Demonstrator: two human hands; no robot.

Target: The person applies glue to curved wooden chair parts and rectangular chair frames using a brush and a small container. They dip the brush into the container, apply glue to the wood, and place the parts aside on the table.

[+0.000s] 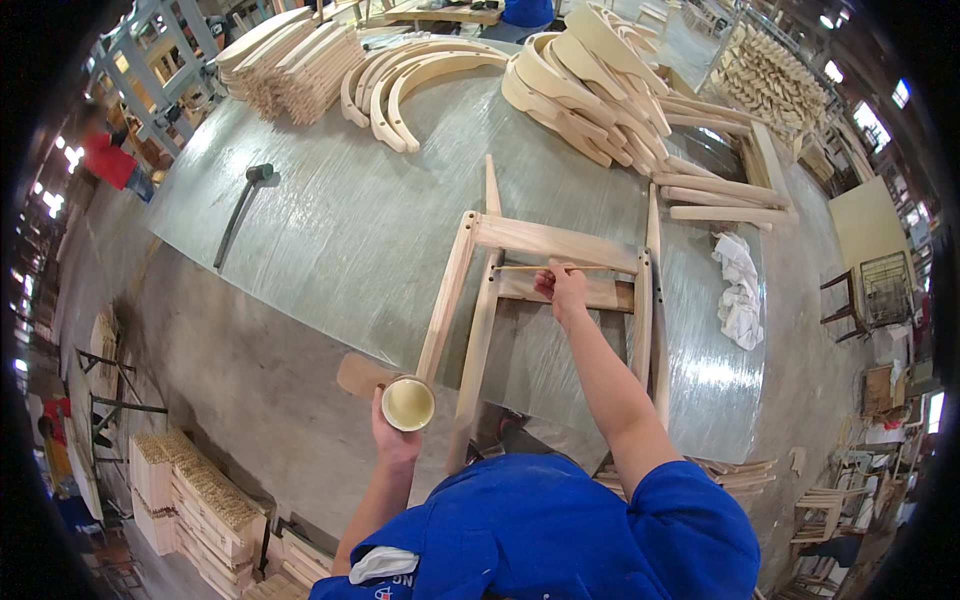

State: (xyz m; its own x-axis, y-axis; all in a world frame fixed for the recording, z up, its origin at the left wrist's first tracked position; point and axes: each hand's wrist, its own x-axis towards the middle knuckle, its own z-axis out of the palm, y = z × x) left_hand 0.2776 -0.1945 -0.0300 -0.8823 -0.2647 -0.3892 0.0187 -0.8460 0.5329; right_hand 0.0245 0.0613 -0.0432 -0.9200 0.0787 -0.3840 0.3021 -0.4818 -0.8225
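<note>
My left hand (392, 440) is wrapped round a cup of pale yellowish liquid (409, 404), held beside the near left leg of a wooden chair frame (545, 240). Between the fingers of my right hand (562, 288) is a thin wooden stick (520, 267), lying roughly level across the frame. Its left tip is by the dark holes in the frame's left post. The frame rests on the table, with rails joining its posts and small holes near the joints. What the liquid is, I cannot tell.
A mallet (240, 210) lies on the plastic-covered table (330, 230) at left. Curved wooden pieces (420, 85), stacked slats (290, 70) and a pile of shaped parts (590, 90) stand along the far side. A white cloth (738, 290) lies at right. Stacked wood (195, 500) stands on the floor.
</note>
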